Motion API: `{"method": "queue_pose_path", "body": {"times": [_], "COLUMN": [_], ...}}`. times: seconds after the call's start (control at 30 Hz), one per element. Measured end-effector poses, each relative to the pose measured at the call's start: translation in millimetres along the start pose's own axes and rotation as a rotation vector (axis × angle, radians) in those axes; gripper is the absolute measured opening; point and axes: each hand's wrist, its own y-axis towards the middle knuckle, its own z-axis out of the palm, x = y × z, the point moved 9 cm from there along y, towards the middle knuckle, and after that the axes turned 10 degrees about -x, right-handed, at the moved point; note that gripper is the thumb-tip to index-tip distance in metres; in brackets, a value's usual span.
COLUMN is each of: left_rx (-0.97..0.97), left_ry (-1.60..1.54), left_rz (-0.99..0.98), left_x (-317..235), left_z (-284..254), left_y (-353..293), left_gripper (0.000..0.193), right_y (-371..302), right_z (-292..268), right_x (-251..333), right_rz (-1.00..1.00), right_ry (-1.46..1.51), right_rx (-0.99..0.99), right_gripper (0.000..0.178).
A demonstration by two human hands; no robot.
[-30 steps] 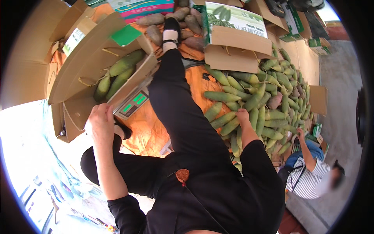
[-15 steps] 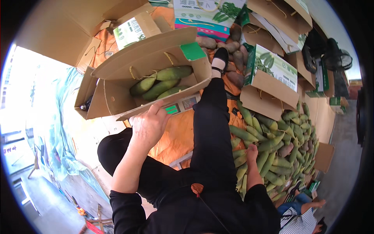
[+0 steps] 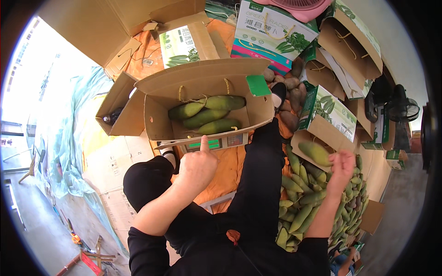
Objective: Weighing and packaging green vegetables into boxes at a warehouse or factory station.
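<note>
Green radish juts leftward from right hand, fingers pinching end; left hand forefinger outstretched.

Covered, cropped and smeared parts
The right hand hides one end of its green radish, whose outline is softly blurred; the right forearm covers part of the radish pile. The left hand's curled fingers are tucked from sight, and its extended forefinger crosses the display of the scale, whose platform is hidden under the open box. That box also conceals part of a shoe. A pink round object, perhaps a basket, is cut by the upper edge, as is a large carton. A co-worker is cropped at lower right, their hands too small to read.
</note>
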Motion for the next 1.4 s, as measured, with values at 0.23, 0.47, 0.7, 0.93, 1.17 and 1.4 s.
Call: {"method": "queue_pose_path", "body": {"times": [0.23, 0.47, 0.7, 0.93, 1.17, 1.4], "left_rx": [-0.019, -0.014, -0.027, -0.037, -0.122, -0.161], "left_ry": [0.009, -0.008, -0.039, -0.118, -0.098, -0.178], "left_rz": [-0.019, -0.044, -0.119, -0.158, -0.131, -0.195], "left_x": [6.0, 6.6, 8.9, 16.5, 10.6, 13.2], "left_z": [2.3, -1.7, -4.9, -7.6, -14.4, -18.9], "left_y": [-1.5, 3.2, 8.4, 8.2, 12.9, 19.1], "left_gripper": [0.033, 0.032, 0.032, 0.028, 0.027, 0.02], "right_y": [22.9, -10.0, -48.3, -15.5, 41.4, -63.3], "right_z": [111.7, 253.8, 320.9, 268.9, 116.3, -28.5], "right_x": [123.8, 113.6, 89.2, 81.9, -75.1, -321.3], "right_rz": [-0.054, -0.131, -0.618, -0.391, 0.096, 0.525], "right_ry": [0.505, 0.448, -0.323, -0.032, -0.076, -0.365], "right_rx": [0.284, 0.598, 0.8, 0.779, 0.387, 0.199], "right_gripper": [0.015, 0.008, 0.015, 0.017, 0.019, 0.014]}}
